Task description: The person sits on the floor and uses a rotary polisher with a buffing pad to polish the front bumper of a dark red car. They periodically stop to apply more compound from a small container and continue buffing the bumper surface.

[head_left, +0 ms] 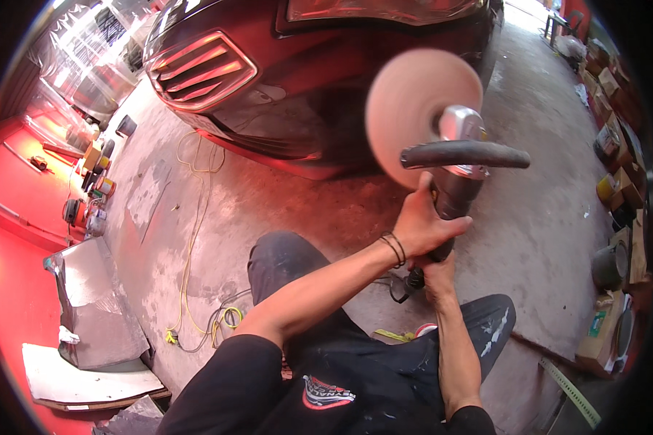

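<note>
A power polisher [458, 190] is held out in front of me with both hands. Its round pale pad [406, 109] looks smeared, as if spinning. A dark curved handle [479, 154] crosses the polisher's silver head. My left hand [429, 225] is closed around the black body, thumb out to the right. My right hand [440, 277], nearer to me, wraps the rear of the tool; some of its fingers are hidden behind it. Beyond stands a dark glossy car [312, 94] with a slatted grille [204, 70]. I cannot tell whether the pad touches its bumper.
A yellow cord [190, 268] trails over the concrete floor at left. Cardboard boxes [608, 116] and a dark bucket [611, 265] line the right side. Flat panels [98, 304] lean by the red wall [22, 268]. Small cans [105, 187] stand further back left.
</note>
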The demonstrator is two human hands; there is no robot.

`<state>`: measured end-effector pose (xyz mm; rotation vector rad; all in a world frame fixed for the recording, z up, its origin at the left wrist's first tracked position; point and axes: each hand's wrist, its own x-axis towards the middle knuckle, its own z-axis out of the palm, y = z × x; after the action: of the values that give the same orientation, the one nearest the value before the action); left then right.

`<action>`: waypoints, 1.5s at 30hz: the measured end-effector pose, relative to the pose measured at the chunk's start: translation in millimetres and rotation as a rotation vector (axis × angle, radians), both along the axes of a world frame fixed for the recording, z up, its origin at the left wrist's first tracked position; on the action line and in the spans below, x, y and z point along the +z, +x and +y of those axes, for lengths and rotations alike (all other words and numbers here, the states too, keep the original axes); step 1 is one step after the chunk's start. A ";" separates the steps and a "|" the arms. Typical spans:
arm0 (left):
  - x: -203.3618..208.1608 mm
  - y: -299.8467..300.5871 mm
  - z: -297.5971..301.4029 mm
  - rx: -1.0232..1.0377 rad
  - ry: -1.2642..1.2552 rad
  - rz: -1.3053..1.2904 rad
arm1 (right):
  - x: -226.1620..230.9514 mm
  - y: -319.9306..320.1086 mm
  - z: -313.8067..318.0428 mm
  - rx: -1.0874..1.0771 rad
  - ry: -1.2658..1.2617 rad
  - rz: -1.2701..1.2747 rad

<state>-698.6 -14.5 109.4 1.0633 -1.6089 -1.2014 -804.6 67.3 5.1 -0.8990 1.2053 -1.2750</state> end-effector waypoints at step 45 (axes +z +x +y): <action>1.7 -111.4 -5.3 0.106 -0.053 -0.270 | 23.9 -111.5 -2.9 -0.013 0.040 -0.207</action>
<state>-809.9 -19.9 111.1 1.3030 -1.7526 -0.9719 -916.1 64.4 29.0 -0.7125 1.0709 -1.3158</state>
